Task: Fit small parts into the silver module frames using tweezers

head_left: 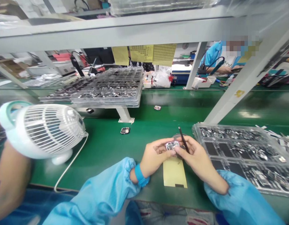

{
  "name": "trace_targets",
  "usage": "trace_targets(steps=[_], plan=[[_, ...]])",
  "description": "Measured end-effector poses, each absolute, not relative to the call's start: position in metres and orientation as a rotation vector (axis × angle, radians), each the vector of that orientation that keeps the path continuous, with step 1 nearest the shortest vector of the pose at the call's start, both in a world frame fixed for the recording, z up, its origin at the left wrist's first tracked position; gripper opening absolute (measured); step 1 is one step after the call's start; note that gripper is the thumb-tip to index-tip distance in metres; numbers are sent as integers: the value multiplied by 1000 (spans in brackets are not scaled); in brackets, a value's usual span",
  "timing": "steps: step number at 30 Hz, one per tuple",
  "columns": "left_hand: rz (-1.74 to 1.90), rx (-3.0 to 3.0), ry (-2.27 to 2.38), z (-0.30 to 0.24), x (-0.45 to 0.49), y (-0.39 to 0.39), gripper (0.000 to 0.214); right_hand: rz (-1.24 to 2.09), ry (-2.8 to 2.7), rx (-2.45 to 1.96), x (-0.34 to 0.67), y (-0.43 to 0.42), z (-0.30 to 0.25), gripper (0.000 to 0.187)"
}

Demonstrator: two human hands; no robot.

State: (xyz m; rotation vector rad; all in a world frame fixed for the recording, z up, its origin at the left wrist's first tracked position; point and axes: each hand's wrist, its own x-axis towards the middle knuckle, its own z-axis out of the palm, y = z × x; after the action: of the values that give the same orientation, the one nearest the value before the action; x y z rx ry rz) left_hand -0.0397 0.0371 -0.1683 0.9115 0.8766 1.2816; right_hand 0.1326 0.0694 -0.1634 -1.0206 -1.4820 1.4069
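My left hand [152, 157] pinches a small smartwatch case [172, 144] with bright inner parts facing up. Over the case's right edge rests the thumb of my right hand [196, 157]. A slim black pen-like tool [182, 137] is held in that same hand, its end pointing up and away from me; whether it is tweezers I cannot tell. Below both hands lies a yellow sheet [174, 175] with a dark strip at its near edge. Partly hidden behind my fingers is a round mesh-like object [179, 136].
A white fan [53, 129] stands at left beside another person's arm [10, 175]. Trays of small parts sit at right [240, 150] and on the raised shelf [107, 86]. Loose watch cases lie ahead [125, 130] [157, 107]. A metal post [231, 84] slants at right; a co-worker [219, 59] sits opposite.
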Motion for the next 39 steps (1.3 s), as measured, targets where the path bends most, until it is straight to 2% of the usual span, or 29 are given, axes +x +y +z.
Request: trace_targets(steps=[9, 14, 17, 24, 39], plan=[[1278, 959, 871, -169, -39, 38, 47, 1370, -1494, -1003, 134, 69, -164, 35], [1344, 1074, 852, -170, -36, 34, 35, 1433, -1445, -1005, 130, 67, -165, 36], [1392, 1214, 933, -170, -36, 33, 30, 1416, -1512, -1098, 129, 66, -165, 31], [1251, 1420, 1223, -158, -36, 31, 24, 1238, -1579, -1165, 128, 66, -165, 34], [1356, 1462, 1306, -162, -33, 23, 26, 1220, -1550, -1158, 122, 62, -167, 42]])
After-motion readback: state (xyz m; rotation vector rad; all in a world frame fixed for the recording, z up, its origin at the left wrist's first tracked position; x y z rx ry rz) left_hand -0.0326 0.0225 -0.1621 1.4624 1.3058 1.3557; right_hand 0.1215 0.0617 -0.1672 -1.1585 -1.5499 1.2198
